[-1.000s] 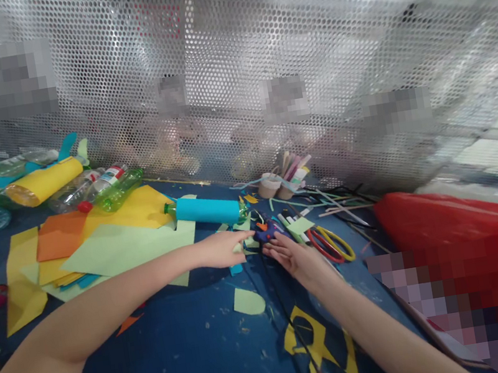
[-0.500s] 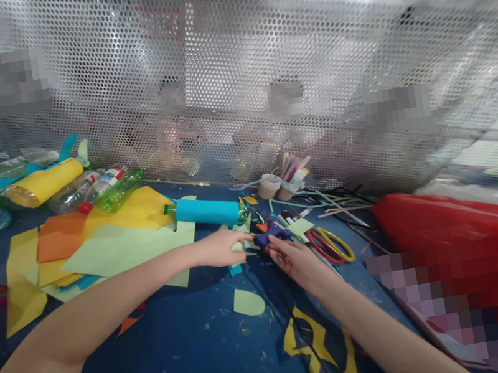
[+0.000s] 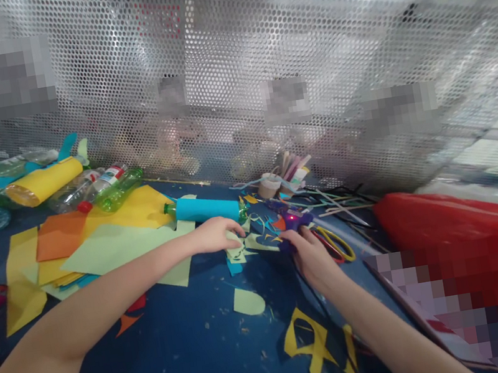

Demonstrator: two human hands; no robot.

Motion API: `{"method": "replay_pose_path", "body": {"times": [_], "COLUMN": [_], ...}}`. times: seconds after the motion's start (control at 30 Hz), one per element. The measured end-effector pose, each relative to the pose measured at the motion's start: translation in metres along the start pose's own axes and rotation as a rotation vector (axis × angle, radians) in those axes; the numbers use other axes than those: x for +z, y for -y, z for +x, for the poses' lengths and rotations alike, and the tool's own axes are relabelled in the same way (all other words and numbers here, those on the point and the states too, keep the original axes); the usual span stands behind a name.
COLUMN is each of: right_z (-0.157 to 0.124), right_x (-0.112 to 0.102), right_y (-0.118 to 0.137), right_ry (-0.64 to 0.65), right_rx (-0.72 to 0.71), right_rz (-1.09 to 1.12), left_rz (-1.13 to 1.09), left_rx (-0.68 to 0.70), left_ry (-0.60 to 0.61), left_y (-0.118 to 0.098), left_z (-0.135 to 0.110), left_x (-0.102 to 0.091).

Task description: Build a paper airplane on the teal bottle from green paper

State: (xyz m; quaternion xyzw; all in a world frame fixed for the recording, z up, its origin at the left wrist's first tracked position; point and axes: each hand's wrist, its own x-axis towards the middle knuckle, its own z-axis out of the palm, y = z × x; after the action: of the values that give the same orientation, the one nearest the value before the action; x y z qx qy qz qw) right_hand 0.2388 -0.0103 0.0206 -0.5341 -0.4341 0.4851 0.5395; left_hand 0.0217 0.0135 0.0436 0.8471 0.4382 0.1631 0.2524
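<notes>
My right hand (image 3: pixel 314 258) grips a dark blue hot glue gun (image 3: pixel 296 219) with a small red light glowing on it; a dark cord trails below. My left hand (image 3: pixel 216 236) is curled over small pale green paper scraps (image 3: pixel 235 253), its fingertips closed on one. Just behind it lies a green bottle wrapped in blue paper (image 3: pixel 208 210), on its side. Thin paper offcuts are scattered between the two hands. Next to my right hand lie scissors with yellow and red handles (image 3: pixel 344 246), partly hidden by it.
Coloured paper sheets (image 3: pixel 112 249) and plastic bottles (image 3: pixel 122 191) lie left. A perforated metal screen (image 3: pixel 219 59) borders the blue table (image 3: pixel 177 362) at the back. Cups of sticks (image 3: pixel 269 185) stand before it. Red plastic (image 3: pixel 453 223) lies right; yellow cutouts (image 3: pixel 319 345) lie in front.
My right hand has moved right with the glue gun, away from my left hand. My left hand has drawn back slightly and closed over the pale green scraps.
</notes>
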Motion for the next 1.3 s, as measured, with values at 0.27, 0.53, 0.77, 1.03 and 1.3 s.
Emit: {"method": "replay_pose_path", "body": {"times": [0.27, 0.53, 0.77, 1.03, 1.3], "right_z": [0.001, -0.021, -0.030, -0.040, -0.045], "right_x": [-0.005, -0.004, -0.007, 0.009, 0.011], "right_y": [0.007, 0.039, 0.038, 0.040, 0.041], "right_ry": [0.200, 0.353, 0.497, 0.568, 0.573], "right_rx": [-0.121, -0.069, -0.117, -0.301, -0.244], "right_rz": [-0.256, -0.771, -0.863, -1.023, -1.025], "left_rz": [0.008, -0.015, -0.009, 0.081, 0.111], "left_rx": [-0.090, -0.154, -0.109, -0.042, -0.026], "left_ry": [0.087, 0.200, 0.223, 0.211, 0.213], "left_y": [0.011, 0.022, 0.024, 0.022, 0.023], "left_z": [-0.002, -0.002, -0.001, -0.001, 0.000], "left_x": [-0.023, -0.025, -0.021, -0.021, -0.021]}}
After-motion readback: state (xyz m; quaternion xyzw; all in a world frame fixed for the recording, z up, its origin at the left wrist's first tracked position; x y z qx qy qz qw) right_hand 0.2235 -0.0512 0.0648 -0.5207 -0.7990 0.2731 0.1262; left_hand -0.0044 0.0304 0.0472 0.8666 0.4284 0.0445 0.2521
